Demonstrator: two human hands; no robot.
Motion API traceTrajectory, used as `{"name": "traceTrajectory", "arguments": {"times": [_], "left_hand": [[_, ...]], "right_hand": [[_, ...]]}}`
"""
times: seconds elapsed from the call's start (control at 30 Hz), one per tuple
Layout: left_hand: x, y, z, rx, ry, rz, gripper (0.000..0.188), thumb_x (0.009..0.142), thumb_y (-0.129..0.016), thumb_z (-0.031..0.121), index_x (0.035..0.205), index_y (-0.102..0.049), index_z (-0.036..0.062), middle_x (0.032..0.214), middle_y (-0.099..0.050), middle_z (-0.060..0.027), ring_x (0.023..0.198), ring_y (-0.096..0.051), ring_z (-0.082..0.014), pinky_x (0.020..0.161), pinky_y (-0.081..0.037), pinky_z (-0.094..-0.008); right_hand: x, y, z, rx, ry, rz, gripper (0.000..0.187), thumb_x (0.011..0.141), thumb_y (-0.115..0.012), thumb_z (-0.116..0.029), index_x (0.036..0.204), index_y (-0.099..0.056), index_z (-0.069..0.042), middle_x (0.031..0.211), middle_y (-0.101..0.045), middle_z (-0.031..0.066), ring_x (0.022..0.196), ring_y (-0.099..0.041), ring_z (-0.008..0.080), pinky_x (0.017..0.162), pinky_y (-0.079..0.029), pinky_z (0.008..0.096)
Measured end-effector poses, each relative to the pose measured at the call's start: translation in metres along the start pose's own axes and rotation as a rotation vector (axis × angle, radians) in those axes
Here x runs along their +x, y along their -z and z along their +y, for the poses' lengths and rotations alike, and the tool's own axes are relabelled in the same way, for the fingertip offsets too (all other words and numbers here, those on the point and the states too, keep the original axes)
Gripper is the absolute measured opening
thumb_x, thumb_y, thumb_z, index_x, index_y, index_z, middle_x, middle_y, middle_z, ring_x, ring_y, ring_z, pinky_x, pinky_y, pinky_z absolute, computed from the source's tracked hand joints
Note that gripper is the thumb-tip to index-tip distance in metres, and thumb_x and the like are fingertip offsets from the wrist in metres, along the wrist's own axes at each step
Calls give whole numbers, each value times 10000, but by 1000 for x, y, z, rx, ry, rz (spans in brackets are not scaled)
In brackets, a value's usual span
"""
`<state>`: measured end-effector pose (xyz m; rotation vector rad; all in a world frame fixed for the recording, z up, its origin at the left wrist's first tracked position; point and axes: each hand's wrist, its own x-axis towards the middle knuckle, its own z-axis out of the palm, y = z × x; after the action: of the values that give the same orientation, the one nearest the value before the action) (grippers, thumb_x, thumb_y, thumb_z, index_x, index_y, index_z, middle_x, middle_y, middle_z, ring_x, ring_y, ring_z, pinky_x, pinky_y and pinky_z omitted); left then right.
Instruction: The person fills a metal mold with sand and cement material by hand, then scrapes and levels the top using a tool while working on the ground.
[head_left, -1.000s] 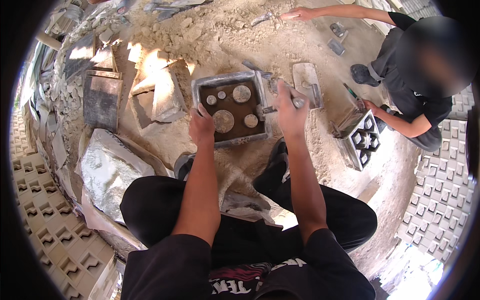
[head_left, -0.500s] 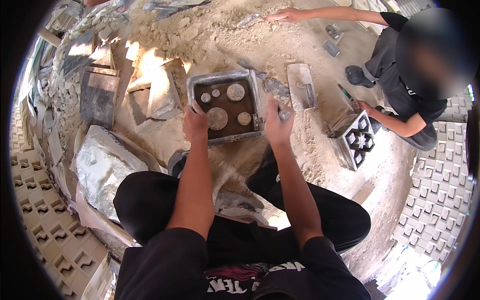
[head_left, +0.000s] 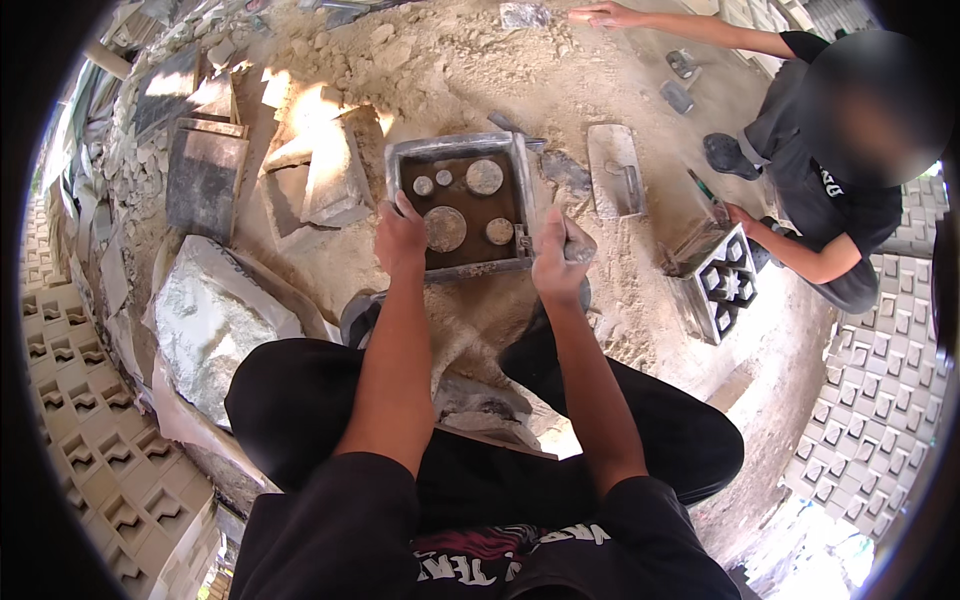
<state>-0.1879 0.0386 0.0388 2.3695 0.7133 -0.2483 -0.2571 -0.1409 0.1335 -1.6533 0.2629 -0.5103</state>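
Note:
A square grey metal frame [head_left: 460, 143] lies on the ground in front of me, packed with brown sand. Several pale round discs of different sizes, such as a large disc [head_left: 445, 229], sit in the sand's surface. My left hand [head_left: 402, 240] is closed at the frame's near left corner, fingers wrapped about its wall. Just off the near right corner, my right hand [head_left: 556, 265] is closed round a small grey object [head_left: 579, 243]; my fingers hide most of it, so its kind is unclear.
Dusty, lumpy sand surrounds the frame. A shallow pale tray [head_left: 605, 160] lies to the right, near a box mould [head_left: 722, 285] with star-shaped cells. A co-worker [head_left: 790, 150] crouches at right, arm stretched across. Wooden boards [head_left: 205, 185] and a white stone block [head_left: 215, 320] lie left.
My right hand has come slightly nearer to me relative to the frame; my left stays at its wall. The co-worker's outstretched hand now shows a gap from the grey block beside it.

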Motion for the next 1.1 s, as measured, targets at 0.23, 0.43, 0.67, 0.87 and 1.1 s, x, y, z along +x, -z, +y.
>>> {"name": "traceTrajectory", "arguments": {"times": [0.23, 0.43, 0.67, 0.87, 1.1], "left_hand": [[5, -1, -4, -5, -13, 26, 531, 989, -303, 496, 1104, -568, 49, 1007, -658, -266, 980, -609, -459, 839, -458, -554], [7, -3, -9, 4, -5, 26, 536, 988, -305, 505, 1097, -563, 47, 997, -659, -267, 974, -611, -462, 832, -460, -556], [4, 1, -7, 13, -2, 10, 494, 994, -315, 482, 1088, -549, 58, 1003, -664, -252, 956, -619, -456, 830, -467, -546], [5, -7, -6, -28, -15, 5, 543, 988, -303, 512, 1086, -564, 47, 1006, -653, -269, 972, -605, -470, 832, -457, -559], [5, -4, -8, -26, -24, -2, 540, 990, -295, 514, 1078, -557, 50, 1015, -655, -258, 977, -600, -469, 834, -452, -556]], "right_hand": [[1, -2, -13, 91, 4, 25, 446, 990, -546, -208, 592, -417, -52, 570, -358, -53, 577, -324, 37, 484, -251, 261], [33, -25, -19, 207, -43, 146, 413, 983, -545, -179, 611, -454, -23, 575, -385, -53, 601, -336, 30, 491, -271, 250], [70, -30, 9, 70, -84, 103, 362, 970, -582, -215, 643, -523, -73, 566, -464, -42, 504, -370, 51, 466, -286, 251], [78, -28, 18, -105, -201, -144, 327, 965, -592, -193, 665, -501, -103, 571, -411, -55, 517, -348, 50, 485, -271, 249], [53, -32, 18, -171, -43, -103, 327, 955, -610, -237, 677, -536, -82, 587, -448, -48, 539, -425, 52, 507, -346, 230]]}}
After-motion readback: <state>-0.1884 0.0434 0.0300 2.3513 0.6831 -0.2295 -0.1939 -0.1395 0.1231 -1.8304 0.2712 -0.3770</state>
